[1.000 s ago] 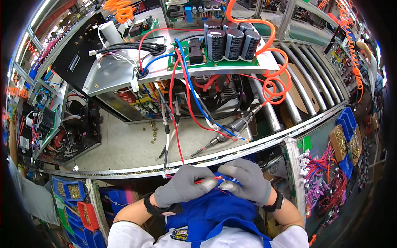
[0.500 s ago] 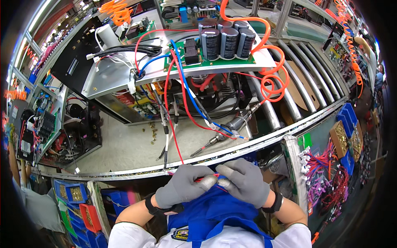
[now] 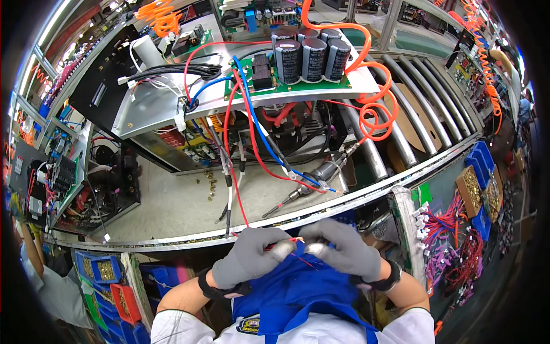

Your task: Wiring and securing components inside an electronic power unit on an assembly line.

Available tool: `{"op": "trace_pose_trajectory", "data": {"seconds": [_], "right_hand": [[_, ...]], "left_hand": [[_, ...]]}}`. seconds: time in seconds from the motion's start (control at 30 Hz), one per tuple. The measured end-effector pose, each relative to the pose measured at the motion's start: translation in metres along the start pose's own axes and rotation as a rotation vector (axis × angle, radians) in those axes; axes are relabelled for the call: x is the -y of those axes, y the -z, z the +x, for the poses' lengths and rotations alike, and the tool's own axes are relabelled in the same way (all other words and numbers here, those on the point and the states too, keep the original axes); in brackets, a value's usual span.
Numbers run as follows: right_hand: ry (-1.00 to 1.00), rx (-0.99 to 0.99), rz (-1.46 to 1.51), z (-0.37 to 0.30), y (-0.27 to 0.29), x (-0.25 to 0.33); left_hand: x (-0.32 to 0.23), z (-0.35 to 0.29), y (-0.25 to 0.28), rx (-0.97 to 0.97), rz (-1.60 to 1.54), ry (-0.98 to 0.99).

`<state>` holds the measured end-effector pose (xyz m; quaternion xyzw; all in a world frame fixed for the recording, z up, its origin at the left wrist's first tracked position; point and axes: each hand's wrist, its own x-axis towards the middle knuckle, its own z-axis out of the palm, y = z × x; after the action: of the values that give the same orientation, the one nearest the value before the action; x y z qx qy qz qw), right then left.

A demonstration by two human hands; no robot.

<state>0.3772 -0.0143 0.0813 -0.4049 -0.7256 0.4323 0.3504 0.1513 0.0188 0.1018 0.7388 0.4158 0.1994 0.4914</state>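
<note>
In front of my blue apron (image 3: 298, 286), my left hand (image 3: 249, 256) in a grey glove is closed on a red wire (image 3: 281, 246). The wire's pale, bare-looking end sticks out past the thumb toward the right. My right hand (image 3: 344, 252), gloved too, is just right of that tip with thumb and fingers slightly parted; motion blurs it. Another thin red strand hangs below the fingers against the apron. Beyond the bench edge, a red lead (image 3: 239, 200) runs down from the opened power unit (image 3: 229, 112) toward my left hand.
A power screwdriver (image 3: 321, 173) lies on the bench among red and blue leads with ring terminals. An orange coiled hose (image 3: 375, 123) hangs beside large black capacitors (image 3: 313, 59). Metal rollers (image 3: 409, 109) extend right. Wire bundles (image 3: 458, 252) and parts bins (image 3: 106, 268) flank me.
My right hand has drawn back to the right, off the wire, exposing its bare tip. My left hand keeps its grip, shifted slightly left.
</note>
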Motion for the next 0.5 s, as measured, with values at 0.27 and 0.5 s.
{"op": "trace_pose_trajectory", "data": {"seconds": [0.27,0.5], "right_hand": [[0.187,-0.063,-0.317,0.01,-0.005,-0.001],[-0.182,-0.256,0.11,0.001,-0.011,0.007]], "left_hand": [[-0.004,0.0,0.0,0.135,-0.046,0.066],[0.009,0.0,-0.002,0.045,-0.22,0.028]]}}
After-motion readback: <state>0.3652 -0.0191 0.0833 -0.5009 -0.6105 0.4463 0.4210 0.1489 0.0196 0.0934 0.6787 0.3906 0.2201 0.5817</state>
